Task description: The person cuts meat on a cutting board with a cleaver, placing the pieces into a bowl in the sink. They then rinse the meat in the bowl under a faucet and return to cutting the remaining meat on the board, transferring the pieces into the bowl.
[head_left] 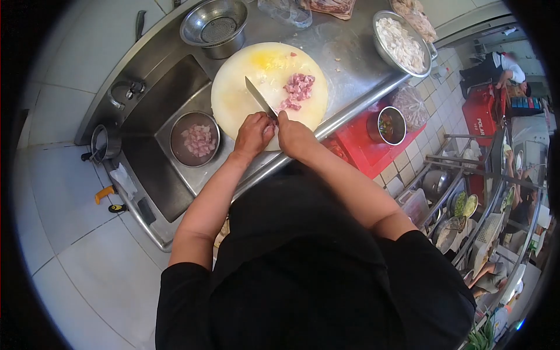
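Note:
My right hand (296, 139) is closed around the handle of a kitchen knife (260, 95), its blade pointing away over a round white cutting board (233, 87). Beside the blade, the fingers of my left hand (255, 134) are curled down at the board's near edge. A bit of pink raw meat seems to show under those fingertips, mostly hidden. Diced raw meat (298, 88) lies in a pile on the board's right side, beyond my right hand. More cut meat sits in a round metal bowl (175, 143) in the sink, left of my left hand.
A metal strainer (204, 29) stands behind the board, left of a clear plastic bag (286, 13). A bowl of pale pieces (401, 46) sits at the counter's right end. The sink (157, 181) has a faucet (125, 93). A metal pot (387, 125) rests on a red surface; other people are at right.

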Demonstrator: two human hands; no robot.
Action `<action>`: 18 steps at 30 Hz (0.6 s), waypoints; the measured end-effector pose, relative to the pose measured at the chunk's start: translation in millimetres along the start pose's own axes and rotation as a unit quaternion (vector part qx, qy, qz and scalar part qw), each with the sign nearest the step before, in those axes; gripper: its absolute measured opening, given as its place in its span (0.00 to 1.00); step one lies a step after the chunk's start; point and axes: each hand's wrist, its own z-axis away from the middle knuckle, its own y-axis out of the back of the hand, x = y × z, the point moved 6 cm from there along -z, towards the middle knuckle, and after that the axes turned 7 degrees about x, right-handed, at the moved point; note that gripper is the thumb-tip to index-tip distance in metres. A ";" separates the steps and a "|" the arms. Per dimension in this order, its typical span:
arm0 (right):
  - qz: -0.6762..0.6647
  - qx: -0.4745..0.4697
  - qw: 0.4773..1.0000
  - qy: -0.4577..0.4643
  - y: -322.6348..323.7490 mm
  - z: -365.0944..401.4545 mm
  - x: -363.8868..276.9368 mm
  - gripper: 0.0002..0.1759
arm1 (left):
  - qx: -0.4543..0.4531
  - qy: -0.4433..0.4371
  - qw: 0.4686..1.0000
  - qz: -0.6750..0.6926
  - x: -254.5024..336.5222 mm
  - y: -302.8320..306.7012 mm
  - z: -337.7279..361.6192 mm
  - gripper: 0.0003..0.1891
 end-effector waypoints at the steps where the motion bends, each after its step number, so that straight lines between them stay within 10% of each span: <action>1: 0.005 0.003 1.000 0.001 -2.3 7.1 5.1 0.15 | -0.003 0.003 1.000 -0.012 -2.6 -2.7 2.1 0.08; 18: 0.020 0.066 0.997 -0.036 40.6 47.7 22.9 0.09 | -0.029 0.077 0.994 0.072 4.0 25.7 2.6 0.18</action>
